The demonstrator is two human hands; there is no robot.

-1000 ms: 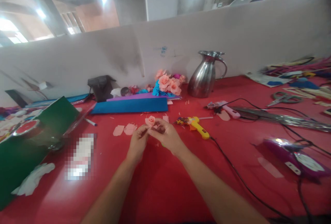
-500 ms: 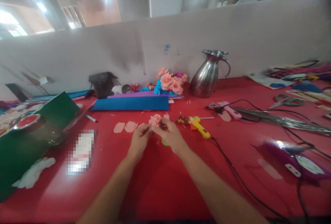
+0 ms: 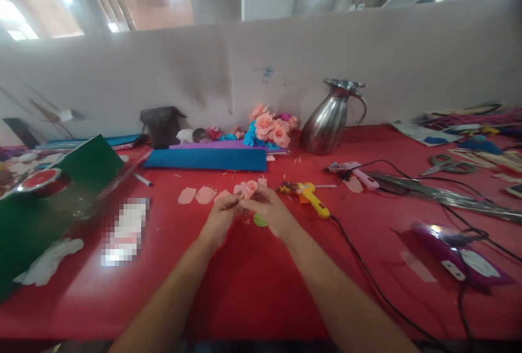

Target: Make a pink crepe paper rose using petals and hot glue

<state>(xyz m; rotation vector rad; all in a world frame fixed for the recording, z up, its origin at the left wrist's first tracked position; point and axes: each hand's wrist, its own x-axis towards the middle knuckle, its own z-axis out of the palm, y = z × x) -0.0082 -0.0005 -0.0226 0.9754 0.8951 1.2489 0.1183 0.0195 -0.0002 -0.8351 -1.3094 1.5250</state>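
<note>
Between both hands is a small peach paper rose (image 3: 249, 189), its curled petals facing up. My left hand (image 3: 222, 214) pinches its lower left side, and my right hand (image 3: 272, 209) closes on it from the right. Several loose peach paper petals (image 3: 187, 196) lie on the red table just left of the hands. Under my right hand a green disc (image 3: 260, 220) partly shows. To the right rests a yellow glue gun (image 3: 316, 202) with a clotted, dark nozzle end.
A blue paper pack (image 3: 206, 159) lies behind the hands, with finished peach roses (image 3: 269, 126) beyond it. A steel jug (image 3: 331, 119) stands at the back. Right are a pink glue gun (image 3: 366, 178), scissors (image 3: 448, 164), cords and a purple device (image 3: 457, 255). A green board (image 3: 36, 233) lies left.
The rose has turned and risen slightly, so its spiral centre shows more plainly between my fingers. Both hands keep their hold. The view has shifted a little.
</note>
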